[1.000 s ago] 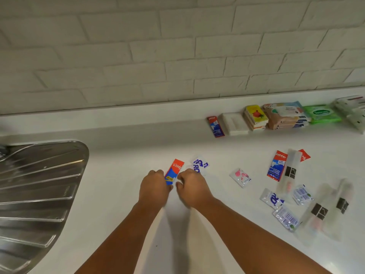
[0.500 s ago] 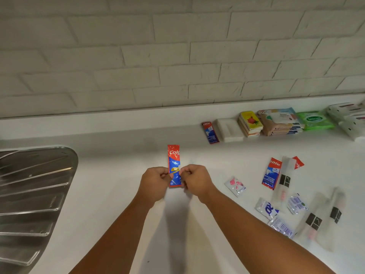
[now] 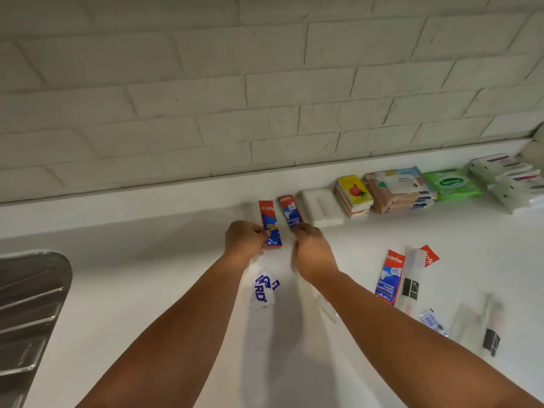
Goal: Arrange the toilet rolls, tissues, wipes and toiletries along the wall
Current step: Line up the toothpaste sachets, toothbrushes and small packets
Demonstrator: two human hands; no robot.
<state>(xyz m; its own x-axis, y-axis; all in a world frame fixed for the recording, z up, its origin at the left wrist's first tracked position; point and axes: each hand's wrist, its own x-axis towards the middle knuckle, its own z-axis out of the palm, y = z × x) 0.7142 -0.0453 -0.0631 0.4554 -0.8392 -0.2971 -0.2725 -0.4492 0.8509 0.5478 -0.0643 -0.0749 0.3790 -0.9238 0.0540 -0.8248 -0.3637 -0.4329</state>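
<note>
Since half second earlier: toothpaste sachet (image 3: pixel 269 222) had gone from mid-worktop (image 3: pixel 147 290) up to wall end, just beside second sachet (image 3: pixel 290 212) at left end of row. Pose: left hand (image 3: pixel 245 240) pinched its lower left edge, knuckles up, forearm stretched forward. Alongside, right hand (image 3: pixel 313 248) reached with fingertips over second sachet's lower end; motion blur, grip unclear. Between forearms lay white sachet (image 3: pixel 262 290), blue print. Under right forearm, small pouch (image 3: pixel 326 308) half hidden. At left edge drainer (image 3: pixel 26 304) cut off; at right edge white packs (image 3: pixel 512 184) cut off.
</note>
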